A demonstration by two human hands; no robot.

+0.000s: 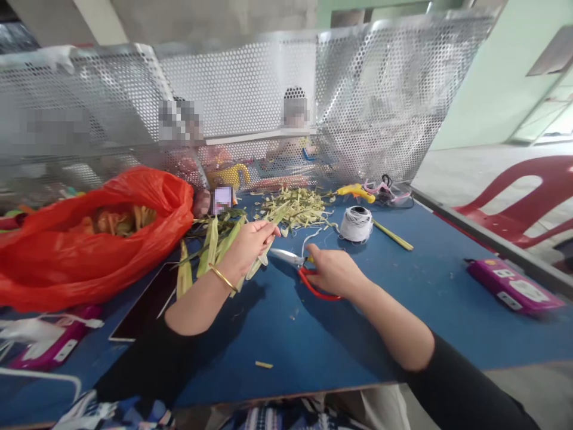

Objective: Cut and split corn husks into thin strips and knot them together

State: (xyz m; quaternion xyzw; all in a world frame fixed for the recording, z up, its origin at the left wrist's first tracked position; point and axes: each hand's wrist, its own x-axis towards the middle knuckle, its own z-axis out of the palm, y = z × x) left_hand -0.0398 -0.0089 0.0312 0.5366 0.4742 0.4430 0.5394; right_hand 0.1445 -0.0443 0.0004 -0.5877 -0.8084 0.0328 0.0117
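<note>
Pinched between the fingers of my left hand [253, 242] is a pale green leaf strip [256, 267], which sticks out above and below the grip. My right hand [333, 270] is wrapped round the red handles of a pair of scissors [286, 257], whose blades point left and nearly reach the strip. More long leaf strips [208, 248] lie behind and left of my left wrist. Beyond both hands spreads a heap of small cut leaf pieces [298, 208]. A cone of white string [356, 224] stands to the right, a loose end trailing toward the scissors.
An open red plastic bag [147, 185] fills the left side, beside a dark tablet [145, 310]. Purple packets [514, 286] lie at both sides. A yellow glue gun [356, 191] and thin stalks [393, 235] lie farther back. A perforated metal screen [242, 83] borders the table; people sit behind.
</note>
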